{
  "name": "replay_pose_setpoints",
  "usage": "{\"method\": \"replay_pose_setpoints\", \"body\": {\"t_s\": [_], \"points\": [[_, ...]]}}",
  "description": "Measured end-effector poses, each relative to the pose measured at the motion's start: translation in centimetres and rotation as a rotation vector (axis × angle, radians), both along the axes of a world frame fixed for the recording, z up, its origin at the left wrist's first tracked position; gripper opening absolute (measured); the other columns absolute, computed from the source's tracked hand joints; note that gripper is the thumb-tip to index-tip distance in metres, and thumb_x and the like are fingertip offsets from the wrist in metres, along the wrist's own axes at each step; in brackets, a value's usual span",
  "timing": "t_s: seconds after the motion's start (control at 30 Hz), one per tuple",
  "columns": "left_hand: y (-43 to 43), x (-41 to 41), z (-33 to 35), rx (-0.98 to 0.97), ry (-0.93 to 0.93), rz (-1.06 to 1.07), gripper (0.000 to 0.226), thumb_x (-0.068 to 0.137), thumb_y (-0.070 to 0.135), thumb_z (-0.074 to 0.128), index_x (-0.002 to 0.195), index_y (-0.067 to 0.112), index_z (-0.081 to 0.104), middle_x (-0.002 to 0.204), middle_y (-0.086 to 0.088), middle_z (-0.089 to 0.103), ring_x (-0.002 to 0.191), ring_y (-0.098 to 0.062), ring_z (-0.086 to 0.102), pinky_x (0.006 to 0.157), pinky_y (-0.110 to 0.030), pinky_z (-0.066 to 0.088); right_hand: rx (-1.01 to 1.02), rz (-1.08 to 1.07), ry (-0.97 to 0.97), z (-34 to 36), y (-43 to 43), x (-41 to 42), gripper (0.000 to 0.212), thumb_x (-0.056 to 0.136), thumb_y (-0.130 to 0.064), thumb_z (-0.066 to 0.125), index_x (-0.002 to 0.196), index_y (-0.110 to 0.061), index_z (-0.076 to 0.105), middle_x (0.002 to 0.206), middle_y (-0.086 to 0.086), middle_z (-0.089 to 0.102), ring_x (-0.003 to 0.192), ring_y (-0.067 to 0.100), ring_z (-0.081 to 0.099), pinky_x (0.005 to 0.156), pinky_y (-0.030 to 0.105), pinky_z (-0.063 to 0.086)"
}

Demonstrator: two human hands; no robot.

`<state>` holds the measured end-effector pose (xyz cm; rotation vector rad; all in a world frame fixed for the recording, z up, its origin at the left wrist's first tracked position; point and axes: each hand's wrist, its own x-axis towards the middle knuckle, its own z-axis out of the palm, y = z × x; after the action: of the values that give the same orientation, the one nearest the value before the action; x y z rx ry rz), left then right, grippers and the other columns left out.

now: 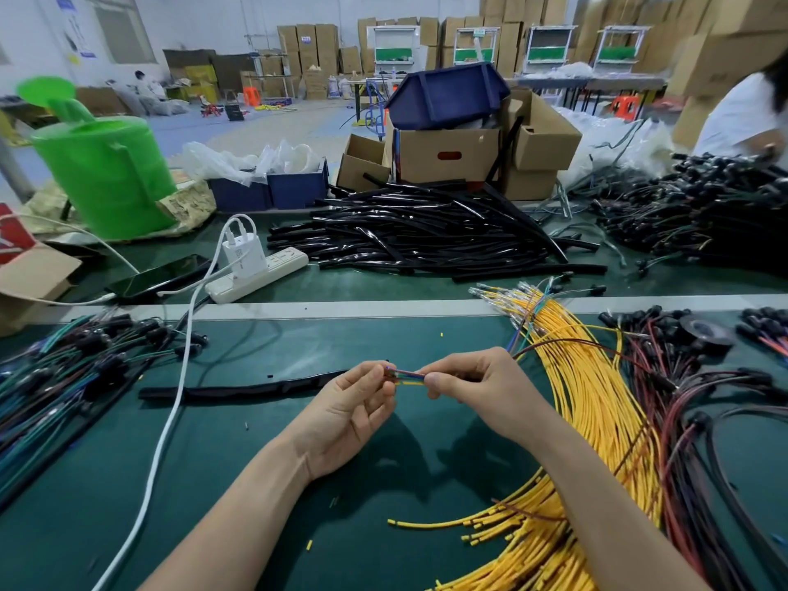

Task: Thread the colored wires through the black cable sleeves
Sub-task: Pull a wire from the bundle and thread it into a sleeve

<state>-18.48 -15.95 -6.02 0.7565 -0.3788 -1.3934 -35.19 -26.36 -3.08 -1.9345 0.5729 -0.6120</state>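
Between my two hands runs a short bunch of colored wires, red, blue, green and yellow. My left hand pinches the bunch's left end and my right hand pinches it just to the right. One black cable sleeve lies flat on the green mat, stretching left from my left hand; whether the hand also holds its end is unclear. The wires trail from my right hand up and right toward the yellow wire bundle.
A heap of black sleeves lies across the far bench. Finished dark harnesses sit at left, red and black leads at right. A white cable, power strip and phone lie at left. A person stands far right.
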Motion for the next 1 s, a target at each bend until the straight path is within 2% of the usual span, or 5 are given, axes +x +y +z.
{"method": "replay_pose_setpoints", "body": {"t_s": [0.13,0.33,0.7,0.9,1.0], "points": [[-0.22,-0.13,0.06,-0.026,-0.093,-0.017,0.048,0.033,0.028,0.098,0.072,0.013,0.074,0.069,-0.001,0.066,0.053,-0.007,0.057,0.058,-0.019,0.052,-0.025,0.013,0.013,0.22,-0.06,0.01,0.014,0.088,-0.017,0.067,0.086,-0.027,0.076,0.068,0.0,0.071,0.051,0.006,0.037,0.049,0.019,0.028],[0.16,-0.27,0.07,-0.057,-0.1,-0.103,0.046,0.045,0.032,0.095,0.082,0.013,0.076,0.084,-0.006,0.071,0.063,-0.012,0.064,0.066,-0.024,0.055,-0.024,0.029,0.025,0.21,0.05,-0.03,0.012,0.088,-0.016,0.066,0.087,-0.023,0.076,0.067,0.0,0.07,0.058,0.014,0.043,0.056,0.026,0.032],[0.18,-0.17,0.48,-0.043,-0.053,-0.058,0.045,0.039,0.022,0.097,0.075,0.01,0.073,0.069,-0.003,0.065,0.057,-0.008,0.063,0.06,-0.019,0.055,0.057,0.069,-0.038,0.43,0.69,0.37,0.016,0.088,-0.009,0.065,0.097,-0.022,0.067,0.067,-0.002,0.07,0.055,0.008,0.044,0.056,0.02,0.035],[-0.04,-0.03,0.05,-0.045,0.01,-0.013,0.047,0.037,0.02,0.098,0.077,0.009,0.074,0.074,-0.004,0.066,0.062,-0.009,0.067,0.062,-0.021,0.056,0.077,0.056,-0.073,0.26,0.79,0.5,0.019,0.087,-0.003,0.063,0.084,-0.021,0.067,0.07,0.002,0.071,0.063,0.015,0.051,0.063,0.024,0.038],[-0.25,0.04,0.12,-0.051,0.016,0.001,0.051,0.035,0.021,0.098,0.078,0.005,0.075,0.076,-0.007,0.068,0.067,-0.012,0.069,0.063,-0.021,0.057,0.089,0.041,-0.081,0.43,0.59,0.6,0.017,0.087,-0.001,0.063,0.084,-0.017,0.067,0.069,0.001,0.071,0.06,0.008,0.05,0.06,0.016,0.038]]}}
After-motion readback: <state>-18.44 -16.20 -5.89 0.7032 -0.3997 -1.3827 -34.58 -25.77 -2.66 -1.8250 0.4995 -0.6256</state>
